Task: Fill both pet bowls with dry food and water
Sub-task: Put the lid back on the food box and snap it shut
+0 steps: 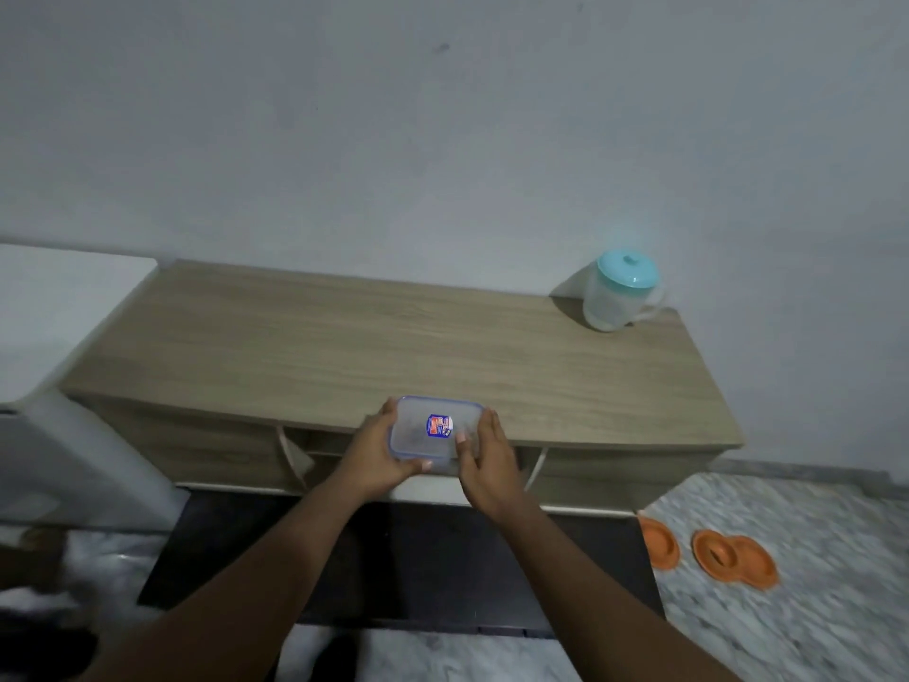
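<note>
A clear plastic container (pixel 433 428) with a blue-rimmed lid and a small label sits between both hands at the front edge of the wooden cabinet top (pixel 393 347). My left hand (pixel 378 450) grips its left side and my right hand (pixel 484 460) grips its right side. A translucent water jug (pixel 621 290) with a teal lid stands at the cabinet's far right corner. Orange pet bowls (pixel 735 558) lie on the floor to the right, with another orange bowl (pixel 656 541) beside them. What the container holds cannot be made out.
A white appliance (pixel 59 337) stands to the left of the cabinet. A dark mat (pixel 418 573) covers the floor in front of it. Marbled floor tiles (pixel 811 534) spread to the right. A grey wall rises behind.
</note>
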A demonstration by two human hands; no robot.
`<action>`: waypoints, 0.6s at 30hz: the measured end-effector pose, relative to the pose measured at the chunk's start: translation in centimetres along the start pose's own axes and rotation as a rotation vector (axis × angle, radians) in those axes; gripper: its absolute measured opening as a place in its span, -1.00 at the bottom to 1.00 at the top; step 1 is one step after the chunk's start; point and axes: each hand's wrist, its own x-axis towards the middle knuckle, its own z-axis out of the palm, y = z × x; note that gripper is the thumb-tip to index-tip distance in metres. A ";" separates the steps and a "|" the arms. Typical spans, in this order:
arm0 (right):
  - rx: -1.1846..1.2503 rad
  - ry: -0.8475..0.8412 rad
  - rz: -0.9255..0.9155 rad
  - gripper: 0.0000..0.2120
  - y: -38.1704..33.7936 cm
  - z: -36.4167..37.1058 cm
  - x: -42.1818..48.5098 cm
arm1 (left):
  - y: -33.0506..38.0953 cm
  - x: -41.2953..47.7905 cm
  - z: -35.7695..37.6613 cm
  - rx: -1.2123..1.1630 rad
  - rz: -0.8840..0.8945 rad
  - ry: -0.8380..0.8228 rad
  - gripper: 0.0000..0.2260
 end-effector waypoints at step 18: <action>0.006 0.003 0.096 -0.41 16.9 9.9 2.1 | -15.0 2.5 9.7 -0.063 -0.145 -0.097 -0.40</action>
